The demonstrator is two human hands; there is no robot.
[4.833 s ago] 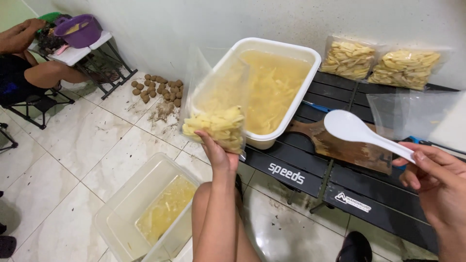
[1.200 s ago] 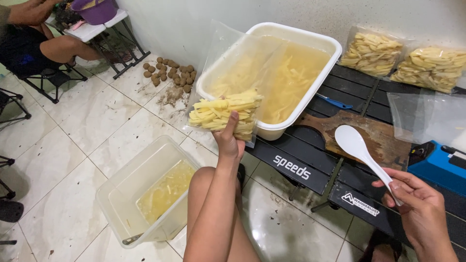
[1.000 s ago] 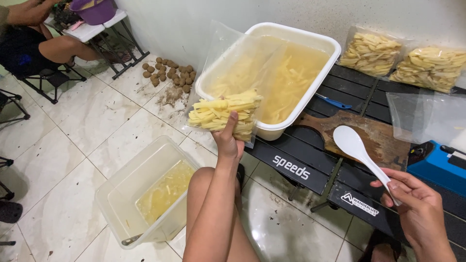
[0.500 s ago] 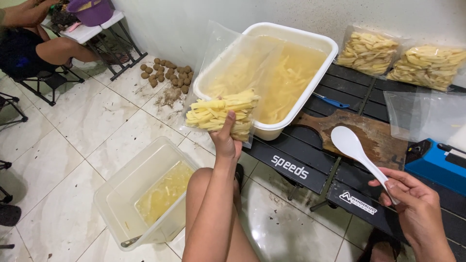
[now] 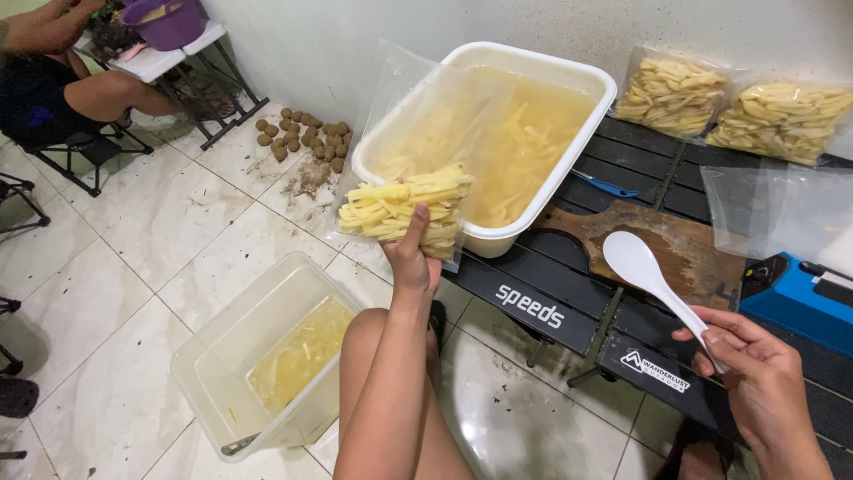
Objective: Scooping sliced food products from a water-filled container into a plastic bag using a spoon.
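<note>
My left hand (image 5: 412, 256) holds up a clear plastic bag (image 5: 418, 133) whose bottom is filled with pale yellow potato sticks (image 5: 400, 206). The bag hangs in front of the near left corner of a white tub (image 5: 569, 147) full of cloudy water and more cut sticks. My right hand (image 5: 755, 373) is low at the right, over the black folding table (image 5: 551, 307), and grips the handle of a white plastic spoon (image 5: 641, 267). The spoon's bowl points up-left and carries nothing.
A wooden board (image 5: 684, 253) lies under the spoon. Two filled bags (image 5: 671, 93) (image 5: 782, 116) lean on the wall; an empty bag (image 5: 782, 209) and blue sealer (image 5: 800, 302) sit right. A clear tub (image 5: 258, 364) stands on the floor, small potatoes (image 5: 302, 138) beyond. Another person (image 5: 62, 62) sits far left.
Hardly anything has moved in the last second: the bag of sticks stays raised beside the tub. Since the oldest frame the spoon hand has dropped lower and nearer to me.
</note>
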